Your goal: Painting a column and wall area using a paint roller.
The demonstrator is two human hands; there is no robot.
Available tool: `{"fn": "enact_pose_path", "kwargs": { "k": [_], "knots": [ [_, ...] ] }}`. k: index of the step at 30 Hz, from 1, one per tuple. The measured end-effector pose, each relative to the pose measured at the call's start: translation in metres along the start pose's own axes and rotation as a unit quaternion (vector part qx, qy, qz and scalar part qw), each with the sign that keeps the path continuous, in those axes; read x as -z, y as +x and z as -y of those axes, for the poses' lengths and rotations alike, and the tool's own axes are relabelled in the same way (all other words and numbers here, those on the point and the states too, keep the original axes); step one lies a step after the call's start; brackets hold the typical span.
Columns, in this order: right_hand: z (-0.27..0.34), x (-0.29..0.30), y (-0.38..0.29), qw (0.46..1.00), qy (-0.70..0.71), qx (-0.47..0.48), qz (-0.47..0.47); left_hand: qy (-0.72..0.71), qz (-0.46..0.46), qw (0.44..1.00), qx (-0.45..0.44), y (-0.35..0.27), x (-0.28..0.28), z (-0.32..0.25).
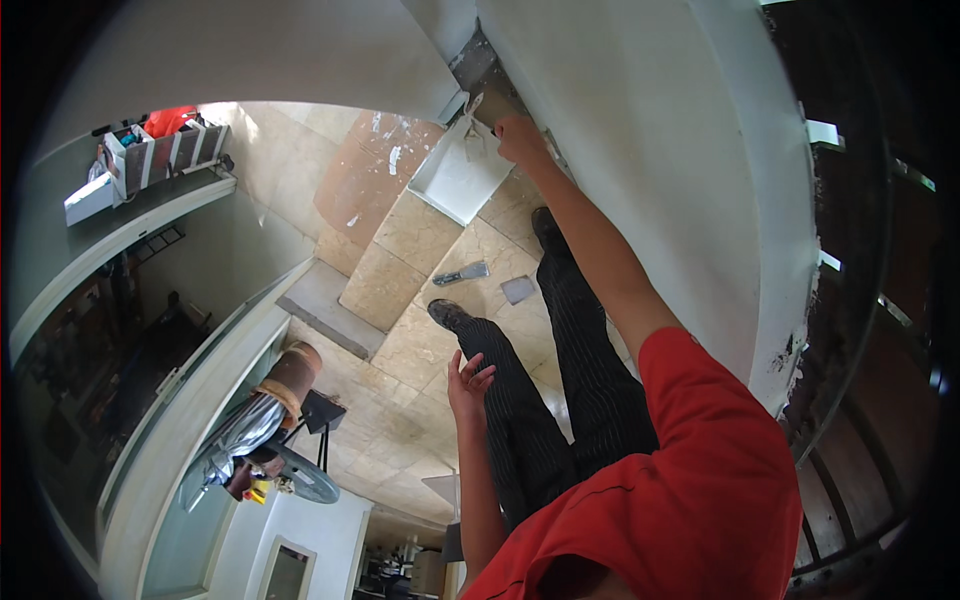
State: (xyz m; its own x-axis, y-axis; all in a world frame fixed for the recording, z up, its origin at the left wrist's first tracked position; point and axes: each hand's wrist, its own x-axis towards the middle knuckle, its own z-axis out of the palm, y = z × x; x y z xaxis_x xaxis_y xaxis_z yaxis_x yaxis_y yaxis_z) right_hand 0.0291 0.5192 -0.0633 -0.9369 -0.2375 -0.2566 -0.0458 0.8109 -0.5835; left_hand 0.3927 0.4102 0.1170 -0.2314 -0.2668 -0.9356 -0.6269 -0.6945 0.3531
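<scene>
My right hand (520,142) is curled into a fist at the end of an outstretched arm, low by the white wall (637,150) on the right. A small dark bit shows at its fingers, but whether it grips something cannot be made out. Just beside it lies a white tray (457,180) with a pale paintbrush (472,129) at its far end. My left hand (470,384) hangs in front of my leg, fingers apart, holding nothing. Between my feet and the tray, a putty knife (460,274) and a small grey square sheet (517,289) rest on the floor tiles.
A brown floor sheet (375,169) with white splashes lies left of the tray. A raised step (330,307) borders the tiles. At lower left, a terracotta pot (296,375) lies tilted near a round grey stool top (304,472). A slatted box (169,154) stands on a ledge.
</scene>
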Motion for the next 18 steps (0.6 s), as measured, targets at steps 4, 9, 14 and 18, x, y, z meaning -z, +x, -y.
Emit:
{"fn": "enact_pose_path", "kwargs": {
  "k": [4,9,14,18],
  "knots": [
    [0.008,0.003,-0.017,0.997,-0.004,-0.023,0.076,-0.028,-0.025,0.999,0.008,-0.004,0.017,0.016],
    [0.003,0.035,-0.077,0.995,0.060,-0.076,0.015,-0.014,-0.006,1.000,0.005,-0.006,0.015,0.014],
    [0.038,0.025,-0.072,0.991,0.080,-0.081,0.063,0.003,-0.005,1.000,-0.030,0.000,0.016,-0.009],
    [0.005,-0.019,-0.034,0.994,0.076,-0.072,0.034,0.006,-0.004,1.000,-0.028,0.010,0.006,-0.004]
  ]
}}
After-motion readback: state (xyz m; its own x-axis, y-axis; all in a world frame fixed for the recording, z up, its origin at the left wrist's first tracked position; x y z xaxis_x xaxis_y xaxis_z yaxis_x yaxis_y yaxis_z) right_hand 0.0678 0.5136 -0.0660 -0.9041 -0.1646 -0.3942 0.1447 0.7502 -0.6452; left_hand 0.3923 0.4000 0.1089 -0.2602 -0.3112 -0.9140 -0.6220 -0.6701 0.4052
